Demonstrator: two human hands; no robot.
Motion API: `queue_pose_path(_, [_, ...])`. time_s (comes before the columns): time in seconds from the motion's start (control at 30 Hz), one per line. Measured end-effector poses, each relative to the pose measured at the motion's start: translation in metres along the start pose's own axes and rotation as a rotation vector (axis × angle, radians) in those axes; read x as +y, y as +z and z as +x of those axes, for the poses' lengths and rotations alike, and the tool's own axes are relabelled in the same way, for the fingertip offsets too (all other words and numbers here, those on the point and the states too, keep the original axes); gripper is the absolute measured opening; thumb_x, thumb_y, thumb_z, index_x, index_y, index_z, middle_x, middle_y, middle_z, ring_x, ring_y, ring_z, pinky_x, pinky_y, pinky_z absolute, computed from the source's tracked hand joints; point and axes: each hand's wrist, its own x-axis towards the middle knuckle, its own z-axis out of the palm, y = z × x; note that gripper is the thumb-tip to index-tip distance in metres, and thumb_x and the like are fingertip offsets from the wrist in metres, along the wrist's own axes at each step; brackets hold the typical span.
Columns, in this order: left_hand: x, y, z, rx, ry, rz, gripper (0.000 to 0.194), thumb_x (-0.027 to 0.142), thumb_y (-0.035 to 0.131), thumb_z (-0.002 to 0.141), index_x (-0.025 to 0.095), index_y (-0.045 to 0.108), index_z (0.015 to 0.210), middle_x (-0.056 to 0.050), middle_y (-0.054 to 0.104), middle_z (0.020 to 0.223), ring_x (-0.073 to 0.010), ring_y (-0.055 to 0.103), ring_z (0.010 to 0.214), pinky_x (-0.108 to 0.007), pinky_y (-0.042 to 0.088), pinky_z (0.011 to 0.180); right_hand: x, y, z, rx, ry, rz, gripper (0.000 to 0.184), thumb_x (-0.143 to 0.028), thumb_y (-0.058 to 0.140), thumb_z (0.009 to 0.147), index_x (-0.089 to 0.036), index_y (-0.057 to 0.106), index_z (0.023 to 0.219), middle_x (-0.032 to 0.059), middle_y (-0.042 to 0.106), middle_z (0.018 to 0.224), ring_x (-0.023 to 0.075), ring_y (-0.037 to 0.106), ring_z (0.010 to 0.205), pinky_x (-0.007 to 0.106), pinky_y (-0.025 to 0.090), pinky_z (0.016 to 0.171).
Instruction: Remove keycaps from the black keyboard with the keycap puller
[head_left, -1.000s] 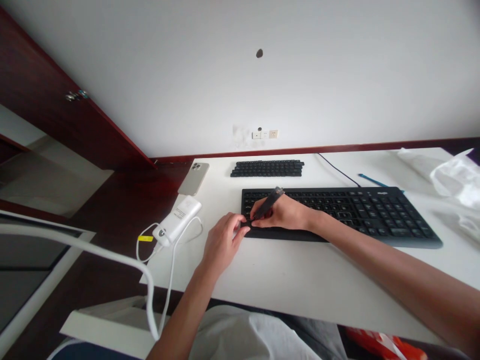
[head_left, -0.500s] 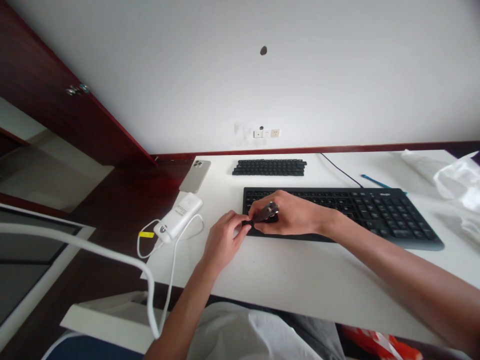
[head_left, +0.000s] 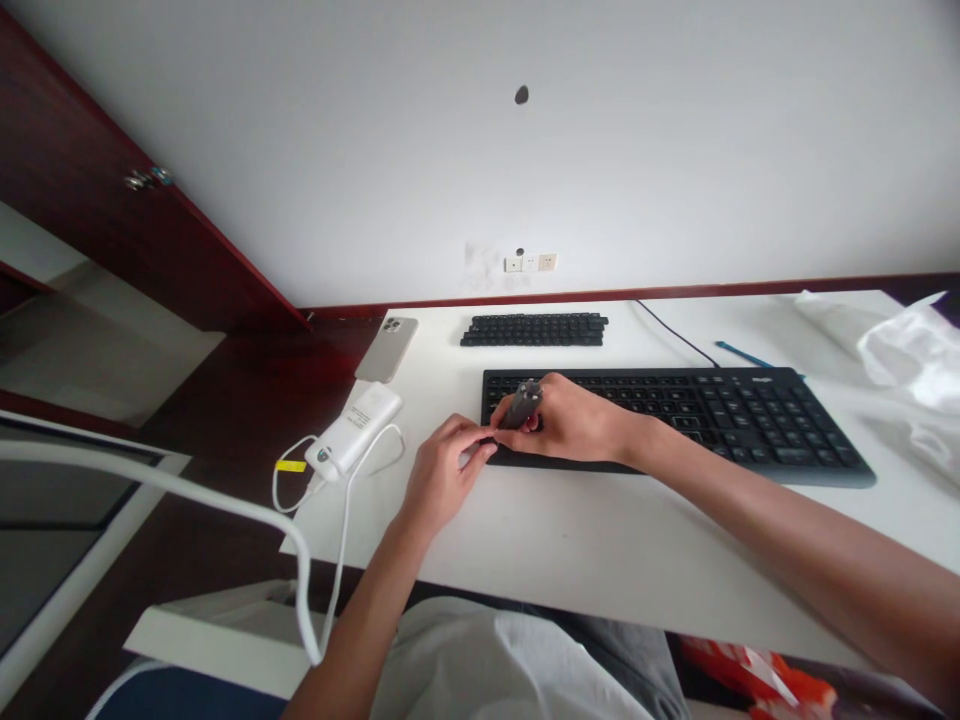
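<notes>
A black full-size keyboard [head_left: 787, 425] lies on the white table, its left end under my hands. My right hand [head_left: 566, 420] is closed around a short dark grey tool [head_left: 523, 402] with a shiny, notched upper end. The tool's lower tip points at the keyboard's front left corner and is hidden by my fingers. My left hand [head_left: 444, 468] reaches to that same corner, thumb and forefinger pinched close to the tool's tip. Whatever lies between those fingertips is too small and covered to make out.
Rows of black keycaps [head_left: 532, 330] lie behind the keyboard. A phone [head_left: 386, 350] and a white power bank [head_left: 358, 425] with a white cable are at the table's left edge. A blue stick [head_left: 741, 353] and a white plastic bag [head_left: 911, 350] lie at the back right.
The tool in my right hand has tilted more upright. My left thumb and forefinger stay at the keyboard's corner. The whole view has shifted slightly.
</notes>
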Motion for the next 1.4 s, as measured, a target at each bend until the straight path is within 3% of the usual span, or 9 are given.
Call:
queue_pose_path(0.2, [0.002, -0.002, 0.0, 0.003, -0.003, -0.002, 0.014, 0.019, 0.069, 0.098, 0.022, 0.077, 0.109, -0.004, 0.069, 0.1, -0.017, 0.07, 0.09, -0.028, 0.056, 0.08, 0.005, -0.002, 0.002, -0.006, -0.057, -0.018, 0.037, -0.05, 0.062, 0.101, -0.02, 0.084, 0.105, 0.0013, 0.075, 0.075, 0.0153, 0.06, 0.063, 0.028, 0.043, 0.061])
queue_pose_path(0.6, [0.0, -0.001, 0.0, 0.002, -0.018, -0.025, 0.014, 0.02, 0.071, 0.098, 0.022, 0.08, 0.109, -0.004, 0.07, 0.099, -0.0141, 0.067, 0.082, -0.023, 0.056, 0.07, 0.015, -0.001, 0.003, -0.015, -0.034, -0.003, 0.042, -0.051, 0.062, 0.102, -0.015, 0.083, 0.103, 0.0021, 0.073, 0.073, 0.0139, 0.057, 0.062, 0.025, 0.042, 0.056])
queue_pose_path(1.07, [-0.003, -0.001, -0.001, -0.015, -0.029, -0.025, 0.02, 0.025, 0.068, 0.101, 0.024, 0.08, 0.117, -0.005, 0.069, 0.101, -0.014, 0.066, 0.083, -0.022, 0.057, 0.069, 0.017, -0.004, 0.005, 0.014, 0.019, 0.046, 0.026, -0.038, 0.067, 0.097, -0.018, 0.083, 0.096, 0.0033, 0.079, 0.08, 0.0185, 0.072, 0.074, 0.027, 0.052, 0.068])
queue_pose_path(1.4, [-0.005, -0.001, -0.002, -0.036, -0.06, -0.053, 0.021, 0.027, 0.068, 0.101, 0.023, 0.08, 0.118, -0.005, 0.069, 0.105, -0.0131, 0.066, 0.082, -0.021, 0.057, 0.067, 0.021, -0.002, 0.006, 0.013, 0.023, 0.196, 0.023, -0.03, 0.064, 0.096, -0.016, 0.079, 0.087, 0.0014, 0.077, 0.074, 0.0162, 0.073, 0.067, 0.026, 0.054, 0.065])
